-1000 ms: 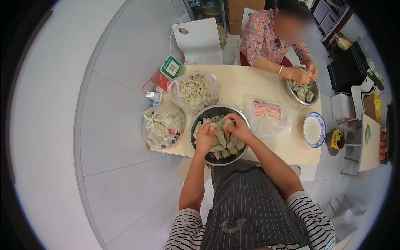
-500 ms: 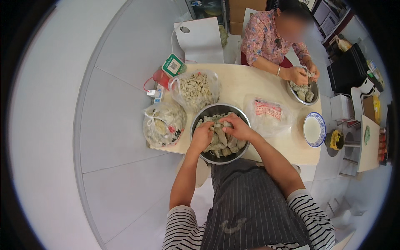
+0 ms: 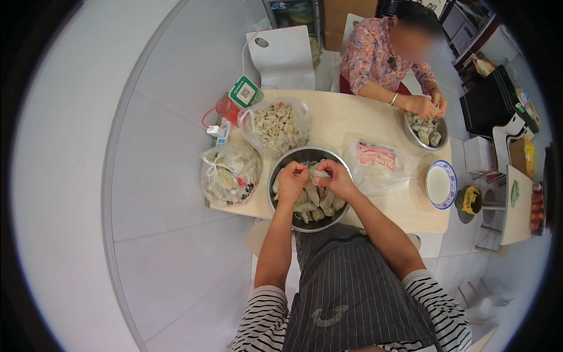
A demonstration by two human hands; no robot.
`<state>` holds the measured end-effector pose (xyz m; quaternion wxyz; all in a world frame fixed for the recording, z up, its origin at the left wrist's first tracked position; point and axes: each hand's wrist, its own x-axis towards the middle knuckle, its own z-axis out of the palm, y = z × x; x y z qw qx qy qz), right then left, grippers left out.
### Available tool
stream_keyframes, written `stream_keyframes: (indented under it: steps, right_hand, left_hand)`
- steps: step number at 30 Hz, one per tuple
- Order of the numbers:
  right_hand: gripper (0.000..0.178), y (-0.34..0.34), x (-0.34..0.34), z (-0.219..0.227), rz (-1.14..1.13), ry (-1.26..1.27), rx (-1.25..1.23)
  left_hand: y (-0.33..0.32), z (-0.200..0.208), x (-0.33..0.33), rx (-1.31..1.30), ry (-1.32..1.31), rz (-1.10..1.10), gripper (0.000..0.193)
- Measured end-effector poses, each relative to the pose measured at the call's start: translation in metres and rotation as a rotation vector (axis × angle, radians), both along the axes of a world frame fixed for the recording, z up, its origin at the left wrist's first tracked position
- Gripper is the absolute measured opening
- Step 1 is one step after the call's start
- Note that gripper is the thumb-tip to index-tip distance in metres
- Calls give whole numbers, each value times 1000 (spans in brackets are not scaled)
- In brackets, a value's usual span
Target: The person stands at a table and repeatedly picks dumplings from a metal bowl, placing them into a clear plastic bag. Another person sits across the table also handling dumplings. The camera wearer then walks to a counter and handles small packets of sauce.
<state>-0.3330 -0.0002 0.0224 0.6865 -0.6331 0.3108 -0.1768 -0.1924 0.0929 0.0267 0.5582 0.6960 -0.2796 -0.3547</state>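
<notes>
A steel bowl point(image 3: 274, 202) at the table's near edge holds many soft-looking, grey-green lumps point(image 3: 319, 205) of a kind I cannot make out. Over it, my left hand point(image 3: 292, 180) and my right hand point(image 3: 338, 179) are close together with fingers pinched. A pale grey-green lump point(image 3: 317, 175) is in my right fingers. My left fingertips are closed beside it; whether they grip its edge or a small bit is too small to tell.
Beyond the bowl stands an open plastic bag point(image 3: 275, 126) of pale pieces, with a tied bag point(image 3: 231, 173) left of it. To the right lie a printed plastic bag point(image 3: 375, 164) and a blue-rimmed bowl point(image 3: 441, 185). Across the table point(image 3: 334, 114), another person works over a metal bowl point(image 3: 425, 141).
My left hand has risen from among the lumps and come closer to my right, fingers now pinched. My right hand has lifted a lump slightly. The other person's hands shifted slightly.
</notes>
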Motion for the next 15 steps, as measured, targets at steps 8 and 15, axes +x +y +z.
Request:
stream_keyframes:
  steps: [8,15]
  right_hand:
    - [28,1,0,9,-40,-83,-30]
    - [15,-6,0,23,90,165,-195]
  left_hand:
    - [10,13,11,-21,190,-75,8]
    - [11,28,-9,147,73,-167,6]
